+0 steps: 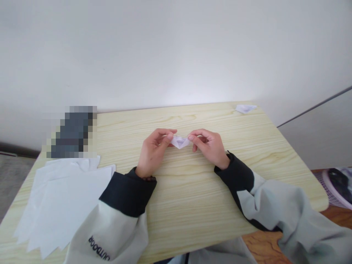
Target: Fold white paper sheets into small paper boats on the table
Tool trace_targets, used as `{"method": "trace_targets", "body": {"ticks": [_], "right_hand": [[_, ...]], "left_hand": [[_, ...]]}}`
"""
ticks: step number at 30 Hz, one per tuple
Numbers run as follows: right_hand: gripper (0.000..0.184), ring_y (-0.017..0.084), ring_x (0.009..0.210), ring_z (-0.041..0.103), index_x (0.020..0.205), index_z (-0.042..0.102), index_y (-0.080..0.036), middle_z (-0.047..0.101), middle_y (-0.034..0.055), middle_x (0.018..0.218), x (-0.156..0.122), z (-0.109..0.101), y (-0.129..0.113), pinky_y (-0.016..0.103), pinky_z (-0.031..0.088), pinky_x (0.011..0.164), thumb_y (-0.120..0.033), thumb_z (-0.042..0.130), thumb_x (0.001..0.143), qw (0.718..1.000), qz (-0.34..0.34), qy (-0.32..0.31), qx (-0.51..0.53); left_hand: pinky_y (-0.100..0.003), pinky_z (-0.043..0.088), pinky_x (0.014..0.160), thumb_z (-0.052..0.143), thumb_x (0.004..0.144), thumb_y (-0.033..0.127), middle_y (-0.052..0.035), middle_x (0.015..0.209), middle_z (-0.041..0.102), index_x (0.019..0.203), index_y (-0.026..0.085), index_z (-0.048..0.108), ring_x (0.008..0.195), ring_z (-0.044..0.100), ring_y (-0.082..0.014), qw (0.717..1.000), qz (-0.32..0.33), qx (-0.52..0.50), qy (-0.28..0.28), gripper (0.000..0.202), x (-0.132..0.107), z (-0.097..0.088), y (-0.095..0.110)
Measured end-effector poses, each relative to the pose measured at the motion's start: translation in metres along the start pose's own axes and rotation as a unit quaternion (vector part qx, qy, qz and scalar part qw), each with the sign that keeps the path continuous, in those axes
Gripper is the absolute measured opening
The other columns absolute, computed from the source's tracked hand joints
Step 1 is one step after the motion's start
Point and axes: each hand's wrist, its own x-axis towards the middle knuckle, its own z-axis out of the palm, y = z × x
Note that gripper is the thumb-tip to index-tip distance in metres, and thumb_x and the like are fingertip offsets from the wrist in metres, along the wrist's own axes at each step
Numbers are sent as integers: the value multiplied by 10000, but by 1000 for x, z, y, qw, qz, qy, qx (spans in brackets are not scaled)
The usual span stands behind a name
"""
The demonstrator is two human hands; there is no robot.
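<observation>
Between my two hands, over the middle of the table, is a small folded white paper boat point(180, 142). My left hand point(154, 149) pinches its left tip between thumb and fingers. On the other side my right hand point(208, 146) pinches the right tip the same way. The boat's pointed lower edge faces me, and a fold shows in its centre. A second folded paper boat point(245, 108) lies apart from my hands at the table's far right corner.
The pale wood-grain table point(181, 205) backs onto a white wall point(176, 55). Several loose white sheets point(66, 198) overlap at the left, below a blurred dark object point(73, 130). A pink basket point(332, 190) with dark contents stands on the floor beyond the right edge.
</observation>
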Motion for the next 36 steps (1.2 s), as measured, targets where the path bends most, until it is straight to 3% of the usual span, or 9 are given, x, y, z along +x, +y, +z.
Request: {"method": "trace_targets", "body": {"ticks": [5, 9, 13, 21, 27, 36], "right_hand": [[230, 99, 474, 631, 832, 655, -185, 701, -2, 732, 0, 0, 3, 206, 463, 448, -414, 639, 816, 999, 3, 34, 19], [270, 129, 561, 679, 857, 627, -181, 707, 10, 713, 1, 2, 5, 212, 513, 486, -448, 621, 823, 997, 11, 45, 62], [279, 151, 668, 714, 877, 593, -187, 720, 14, 730, 1, 2, 6, 271, 597, 649, -461, 613, 827, 993, 18, 58, 101], [222, 148, 726, 720, 894, 565, -194, 742, 48, 915, -4, 4, 2, 275, 609, 668, -413, 586, 862, 997, -25, 32, 67], [156, 141, 795, 716, 917, 584, -199, 733, 55, 978, -3, 0, -1, 268, 591, 730, -350, 548, 897, 997, -75, 13, -20], [162, 151, 838, 714, 945, 575, -209, 719, 63, 1034, -3, -2, 0, 271, 585, 726, -356, 513, 915, 993, -92, -38, -57]], "left_hand": [[-383, 531, 876, 612, 834, 436, -98, 1061, 701, 902, 188, 496, 958, 668, -188, 996, -17, -82, 25, 282, 2, -1, 0], [-393, 504, 933, 602, 838, 451, -71, 984, 725, 904, 207, 470, 962, 675, -179, 994, -6, -105, 31, 285, 3, -1, 0], [-393, 493, 947, 577, 853, 451, -70, 1005, 721, 880, 214, 445, 1023, 656, -187, 993, 8, -117, 23, 272, 3, 0, 2], [-367, 508, 892, 595, 844, 315, -80, 1029, 672, 998, 196, 484, 980, 641, -189, 997, 78, -5, -8, 224, -1, -4, 0], [-332, 553, 840, 677, 751, 259, -100, 1226, 524, 976, 196, 585, 1100, 571, -212, 984, 120, 112, -62, 251, -1, -5, -5], [-296, 504, 857, 615, 816, 258, -56, 1027, 693, 1000, 207, 688, 945, 640, -186, 943, 157, 291, -28, 205, -2, -6, -2]]}}
